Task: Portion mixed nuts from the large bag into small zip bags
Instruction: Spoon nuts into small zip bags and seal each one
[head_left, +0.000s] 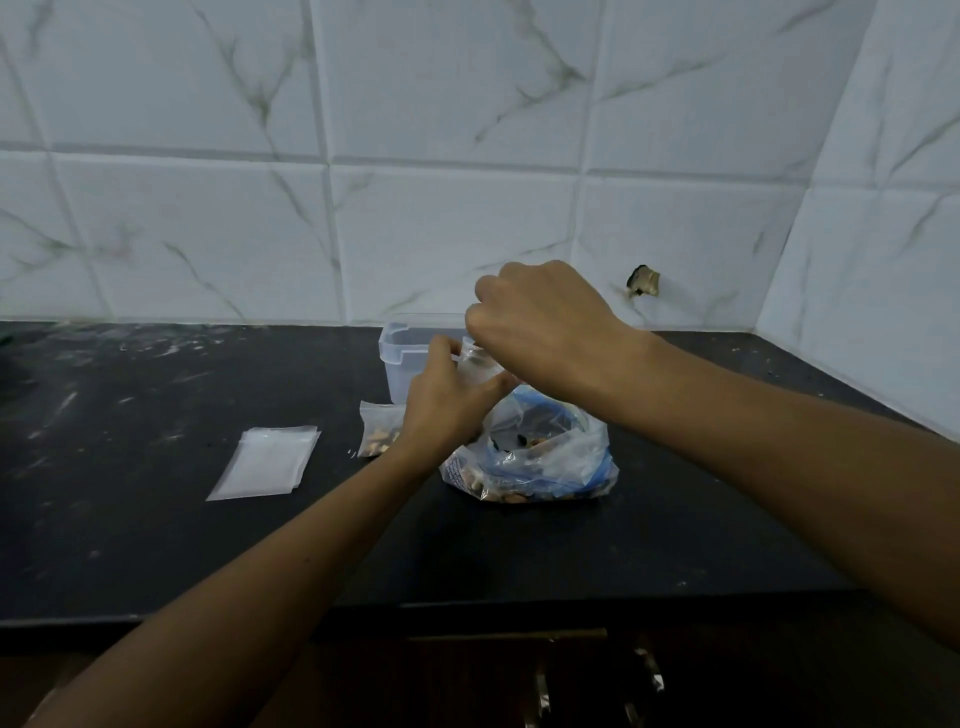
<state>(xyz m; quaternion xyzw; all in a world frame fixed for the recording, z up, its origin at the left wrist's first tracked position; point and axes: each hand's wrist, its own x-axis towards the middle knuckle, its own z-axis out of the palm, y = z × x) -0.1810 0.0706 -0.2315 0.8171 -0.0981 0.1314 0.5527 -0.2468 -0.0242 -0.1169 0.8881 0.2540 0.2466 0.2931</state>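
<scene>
The left hand (447, 405) holds a small zip bag (480, 366) open above the large bag (535, 457), so the clenched right hand (540, 322) can drop nuts inside.

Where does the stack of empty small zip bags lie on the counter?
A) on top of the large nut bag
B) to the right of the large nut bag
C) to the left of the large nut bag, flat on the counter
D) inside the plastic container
C: the stack of empty small zip bags lies flat on the counter, left of the large nut bag.
</scene>
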